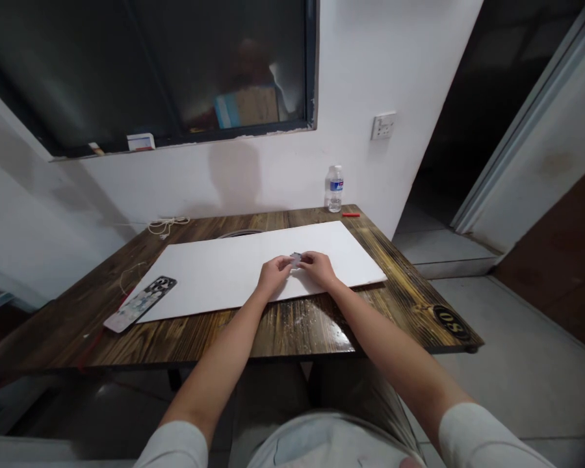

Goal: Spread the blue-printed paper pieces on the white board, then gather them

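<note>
Two small things are sitting at the foot of the window [102,78] over on the left: one little stub [96,149] and, to its right, one small white box [141,142]. Below, one patterned phone [140,303] is lying aslant across the left end of one big white board [224,266], and one bundled white cable [163,225] is resting at the back of the wooden worktop [404,305]. Moving to the middle, one carton [253,106] is showing in the window glass, and here come the two hands! The left hand [274,273] is pinching one small greyish piece [296,260] from its left side; the right hand [320,268] is gripping the same piece from the right, fingertips closing on it. That piece is staying over the board, right of its middle; whether it is touching the board, I cannot tell. Further right, one bottle [336,188] is standing upright near the wall, one red pen [351,214] is lying just beside it, and one round number badge [451,320] is marking the near right corner.
</note>
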Motion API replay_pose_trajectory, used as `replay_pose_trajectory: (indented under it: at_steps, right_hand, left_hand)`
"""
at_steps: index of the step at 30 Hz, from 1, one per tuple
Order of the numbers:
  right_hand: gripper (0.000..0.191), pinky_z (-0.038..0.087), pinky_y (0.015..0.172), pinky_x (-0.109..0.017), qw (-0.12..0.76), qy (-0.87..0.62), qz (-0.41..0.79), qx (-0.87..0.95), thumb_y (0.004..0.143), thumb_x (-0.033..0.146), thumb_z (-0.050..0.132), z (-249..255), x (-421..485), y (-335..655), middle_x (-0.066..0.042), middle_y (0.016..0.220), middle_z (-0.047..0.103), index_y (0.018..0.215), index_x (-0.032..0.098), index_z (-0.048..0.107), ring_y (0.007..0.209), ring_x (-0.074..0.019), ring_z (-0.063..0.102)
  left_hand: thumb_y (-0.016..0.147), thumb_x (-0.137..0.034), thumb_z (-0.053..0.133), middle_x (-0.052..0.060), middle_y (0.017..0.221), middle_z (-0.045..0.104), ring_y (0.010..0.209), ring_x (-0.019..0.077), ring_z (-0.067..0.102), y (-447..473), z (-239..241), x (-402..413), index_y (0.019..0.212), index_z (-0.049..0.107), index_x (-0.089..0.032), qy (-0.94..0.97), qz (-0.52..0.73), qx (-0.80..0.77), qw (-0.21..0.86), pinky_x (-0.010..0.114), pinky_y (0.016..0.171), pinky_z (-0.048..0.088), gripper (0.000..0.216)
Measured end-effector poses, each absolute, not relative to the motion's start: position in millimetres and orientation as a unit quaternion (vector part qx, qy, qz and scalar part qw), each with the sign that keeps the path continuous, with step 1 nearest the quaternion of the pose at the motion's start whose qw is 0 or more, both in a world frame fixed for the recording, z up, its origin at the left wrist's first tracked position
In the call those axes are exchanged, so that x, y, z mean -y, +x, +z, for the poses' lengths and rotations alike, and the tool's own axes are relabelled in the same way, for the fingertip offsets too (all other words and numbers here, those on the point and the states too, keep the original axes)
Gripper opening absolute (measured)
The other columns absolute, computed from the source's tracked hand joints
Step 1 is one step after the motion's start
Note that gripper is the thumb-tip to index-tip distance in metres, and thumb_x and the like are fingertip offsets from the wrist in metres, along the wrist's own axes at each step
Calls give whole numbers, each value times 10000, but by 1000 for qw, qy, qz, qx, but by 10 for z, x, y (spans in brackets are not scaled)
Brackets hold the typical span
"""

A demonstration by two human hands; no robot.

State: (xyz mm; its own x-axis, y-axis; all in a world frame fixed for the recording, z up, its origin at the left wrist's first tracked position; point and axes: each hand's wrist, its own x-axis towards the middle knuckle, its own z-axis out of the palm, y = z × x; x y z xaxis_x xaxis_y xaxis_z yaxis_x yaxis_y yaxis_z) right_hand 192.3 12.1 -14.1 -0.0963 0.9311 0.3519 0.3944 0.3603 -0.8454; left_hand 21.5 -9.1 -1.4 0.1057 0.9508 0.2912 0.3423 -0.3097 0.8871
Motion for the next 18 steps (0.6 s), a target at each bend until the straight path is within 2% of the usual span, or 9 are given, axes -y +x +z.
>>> replay_pose_trajectory:
  at_steps: [5,7,12,18]
  right_hand:
    - [97,410,644,-258,426,-499,282,700,661,252,741,-164,-122,1925,-15,730,711,731,191,714,682,-165,606]
    - [70,407,644,-257,418,-499,270,709,682,248,728,-186,-131,1923,-14,729,711,723,194,711,675,-161,601]
    - [72,396,637,-258,420,-496,242,721,742,254,680,-206,-140,1915,-16,767,720,782,210,721,675,-162,601]
    - [51,346,617,-256,355,-502,185,767,719,193,685,-176,-108,1913,-33,712,698,668,201,681,682,-178,573]
  left_hand:
    - [714,-109,680,89,956,756,948,248,704,199,-24,83,1052,704,-190,644,433,-537,331,349,851,523,349]
    - [693,-118,722,99,958,757,973,258,700,190,-32,78,1115,682,-193,630,440,-541,341,364,880,517,431]
    - [694,-185,766,152,1175,694,1158,276,627,194,-83,29,1245,617,-174,617,469,-485,406,394,984,482,571]
    - [645,-175,797,141,1362,573,1293,267,519,232,-212,-47,1288,591,-234,629,449,-448,449,439,1088,395,677]
